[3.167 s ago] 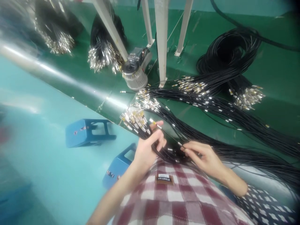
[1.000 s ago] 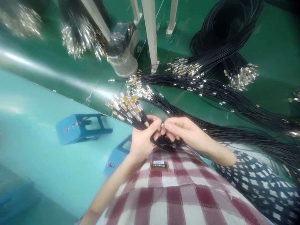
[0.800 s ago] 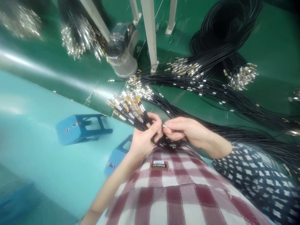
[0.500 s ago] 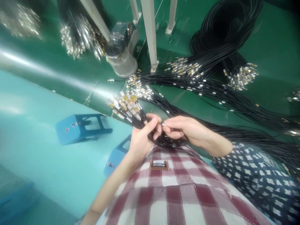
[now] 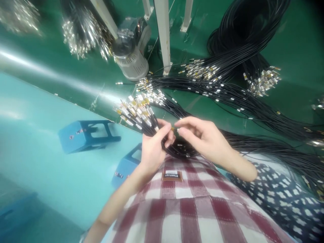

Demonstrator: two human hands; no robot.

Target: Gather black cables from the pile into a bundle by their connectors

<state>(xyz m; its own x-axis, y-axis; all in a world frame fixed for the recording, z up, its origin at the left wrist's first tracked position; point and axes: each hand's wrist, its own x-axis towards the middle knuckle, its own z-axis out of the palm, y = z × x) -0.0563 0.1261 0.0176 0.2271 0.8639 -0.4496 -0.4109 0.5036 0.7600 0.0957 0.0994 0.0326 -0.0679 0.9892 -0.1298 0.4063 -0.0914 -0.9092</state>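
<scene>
My left hand (image 5: 157,143) is wrapped round a bundle of black cables (image 5: 148,126), whose silvery and yellowish metal ends fan out up and to the left. A small metal cable end (image 5: 176,129) pokes out between my two hands, by the left fingers. My right hand (image 5: 202,135) is just to the right, with thumb and forefinger a little apart beside that end. Below the hands the cables curve in a dark loop, close to the red and white checked cloth over my body.
More black cables (image 5: 253,108) run across the green surface to the right. A large coil (image 5: 217,40) lies at the upper right. Beyond my hands are a grey machine (image 5: 134,65) and white metal legs (image 5: 164,37). Blue stools (image 5: 72,136) stand at the left.
My right thumb and forefinger have parted from the small metal end they were pinching. The left hand still holds the bundle, and the view has shifted slightly.
</scene>
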